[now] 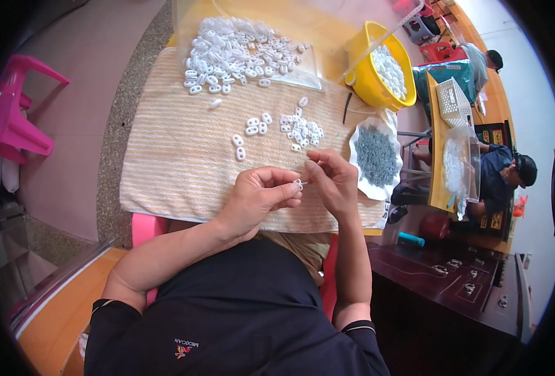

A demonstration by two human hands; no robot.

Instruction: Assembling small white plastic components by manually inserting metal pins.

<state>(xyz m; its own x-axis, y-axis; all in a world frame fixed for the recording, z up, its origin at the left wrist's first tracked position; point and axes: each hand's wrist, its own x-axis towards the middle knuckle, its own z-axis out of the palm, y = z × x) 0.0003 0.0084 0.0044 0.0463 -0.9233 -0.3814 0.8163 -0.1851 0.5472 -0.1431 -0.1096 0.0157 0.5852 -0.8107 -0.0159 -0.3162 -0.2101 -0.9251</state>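
Above the near edge of a striped towel, my left hand pinches a small white plastic piece with round holes between thumb and fingertips. My right hand meets it from the right, thumb and forefinger closed at the piece; what they grip is too small to make out. Just beyond my hands lies a cluster of small white two-holed pieces. Several larger white two-holed pieces lie to its left. A scalloped white dish of tiny grey parts sits right of my right hand.
A large heap of white two-holed pieces spills from a clear plastic bin at the back. Right of it stands a yellow basin holding white pieces. A thin black strip lies nearby. Two other people sit at tables far right.
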